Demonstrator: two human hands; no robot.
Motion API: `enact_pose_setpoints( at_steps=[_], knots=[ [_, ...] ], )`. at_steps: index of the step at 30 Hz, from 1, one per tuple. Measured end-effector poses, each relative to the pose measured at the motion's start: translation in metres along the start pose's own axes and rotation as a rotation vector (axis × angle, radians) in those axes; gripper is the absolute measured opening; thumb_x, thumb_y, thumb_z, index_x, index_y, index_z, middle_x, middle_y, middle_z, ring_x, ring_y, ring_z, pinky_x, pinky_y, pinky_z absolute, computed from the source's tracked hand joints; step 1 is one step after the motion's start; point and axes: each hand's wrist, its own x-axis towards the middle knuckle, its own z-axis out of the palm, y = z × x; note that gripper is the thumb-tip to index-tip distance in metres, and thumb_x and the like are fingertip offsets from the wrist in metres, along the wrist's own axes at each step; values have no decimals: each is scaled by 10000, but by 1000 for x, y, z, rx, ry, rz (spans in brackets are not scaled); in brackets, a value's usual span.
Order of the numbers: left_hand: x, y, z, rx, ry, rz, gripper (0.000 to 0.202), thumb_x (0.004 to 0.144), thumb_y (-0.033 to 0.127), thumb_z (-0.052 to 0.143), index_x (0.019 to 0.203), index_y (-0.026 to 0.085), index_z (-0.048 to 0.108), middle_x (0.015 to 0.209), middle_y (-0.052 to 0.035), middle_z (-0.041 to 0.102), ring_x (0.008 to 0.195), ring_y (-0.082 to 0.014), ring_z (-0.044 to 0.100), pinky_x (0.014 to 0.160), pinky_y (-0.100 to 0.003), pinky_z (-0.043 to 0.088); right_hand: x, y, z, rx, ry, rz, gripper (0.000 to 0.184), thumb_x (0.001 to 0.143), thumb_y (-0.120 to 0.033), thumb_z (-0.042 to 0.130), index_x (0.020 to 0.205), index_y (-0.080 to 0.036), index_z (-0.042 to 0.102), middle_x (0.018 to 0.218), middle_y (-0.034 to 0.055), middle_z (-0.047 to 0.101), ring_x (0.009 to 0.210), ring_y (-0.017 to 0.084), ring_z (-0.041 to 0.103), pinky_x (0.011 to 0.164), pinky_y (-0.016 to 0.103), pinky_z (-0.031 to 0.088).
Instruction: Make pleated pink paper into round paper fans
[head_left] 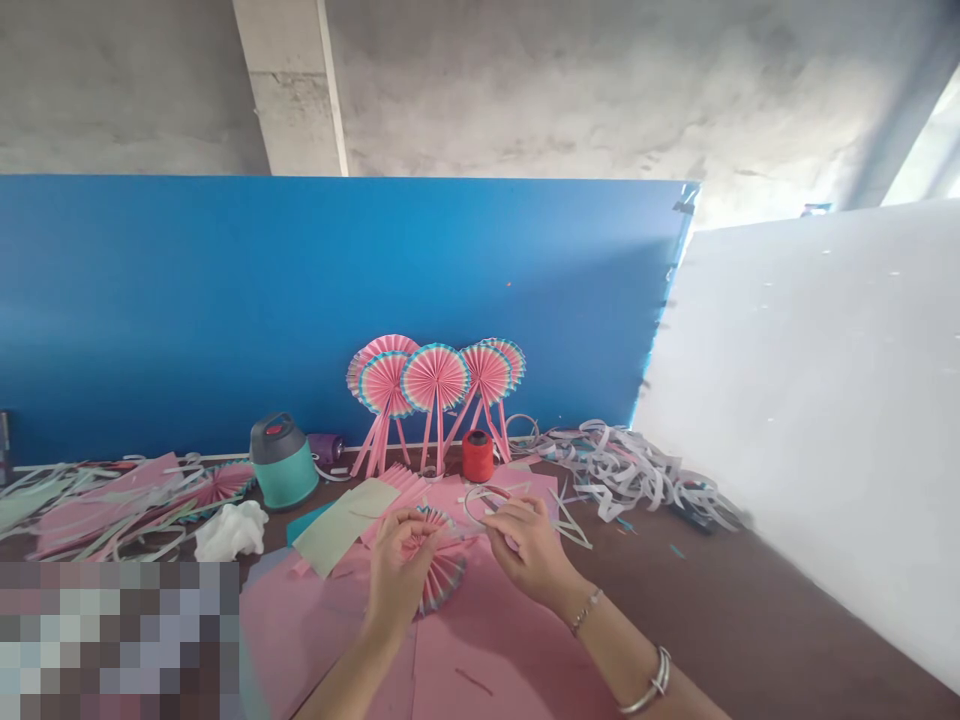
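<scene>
A pink pleated paper fan [442, 585] with a pale and blue edge is spread in a partial round above pink paper sheets. My left hand [401, 560] is closed on it near its centre, and the fingers cover part of the pleats. To the right, my right hand [529, 550] has its thumb and fingers pinched together; whatever lies between the fingertips is too small to make out. Just beyond those fingertips is a thin curled loop [466, 508]. A red spool of thread [478, 458] stands behind both hands.
Several finished paper fans [436, 378] lean on the blue partition [225, 300]. A teal-and-grey container [283, 465] and crumpled white tissue [231, 530] sit at left. Paper strips [615, 460] pile up at right, by a white panel [825, 400]. Pink sheets [502, 650] cover the table's front.
</scene>
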Motion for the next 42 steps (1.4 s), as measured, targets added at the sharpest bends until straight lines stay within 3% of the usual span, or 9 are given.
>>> enact_pose_setpoints(
  at_steps=[13,18,20,23,27,31,36,39,42],
  knots=[
    [-14,12,2,203,84,142,188,788,346,577,669,263,697,928,-53,586,943,-262,529,866,-472,384,3,-4,-2,38,42,46,275,854,-146,414,636,-185,578,567,-21,530,575,115,489,762,308,331],
    [-11,17,-6,207,127,173,235,814,387,551,675,250,681,926,-54,582,944,-253,525,858,-440,405,3,14,-2,178,94,270,338,860,-244,421,580,-183,599,518,-19,538,522,126,471,656,278,395],
    [-4,13,-12,201,226,104,242,811,415,554,700,239,677,932,-54,580,960,-254,522,868,-428,415,0,32,-8,160,224,452,336,853,-250,382,696,-172,669,586,13,618,541,156,513,590,276,413],
    [5,2,-13,148,204,-12,234,783,426,581,735,225,690,973,-65,592,995,-263,525,858,-412,441,-5,57,-12,-112,219,524,299,811,-193,407,844,-181,704,810,70,705,756,214,612,803,373,433],
    [6,-6,-4,20,36,-48,199,767,381,601,720,211,693,943,-66,616,947,-237,567,866,-383,449,-10,56,-1,-360,209,437,371,754,-108,415,1026,-163,660,1084,146,646,1037,295,554,967,517,325],
    [2,-1,3,-11,-74,-22,158,749,341,607,700,217,691,916,-68,630,944,-240,576,868,-393,450,-7,24,11,-14,109,140,324,821,-190,473,1121,-217,593,1125,96,611,1040,233,545,898,386,420],
    [-1,6,4,-2,-193,-45,188,748,352,593,665,222,701,919,-81,636,958,-253,580,906,-435,436,-3,-7,12,76,14,92,86,874,-250,523,859,-216,600,885,42,642,876,203,570,816,361,392],
    [3,0,1,-19,-201,-74,218,759,367,595,871,227,720,1067,-89,628,1068,-256,557,966,-429,407,-2,-4,9,28,-5,121,166,899,-196,476,755,-198,560,752,15,615,755,175,553,757,335,359],
    [9,-9,-6,95,-36,-112,417,800,365,549,1191,226,590,1218,-100,584,1158,-258,511,988,-431,385,-3,9,7,-41,75,205,165,901,-188,452,761,-190,540,774,30,613,771,188,543,750,332,353]
  ],
)
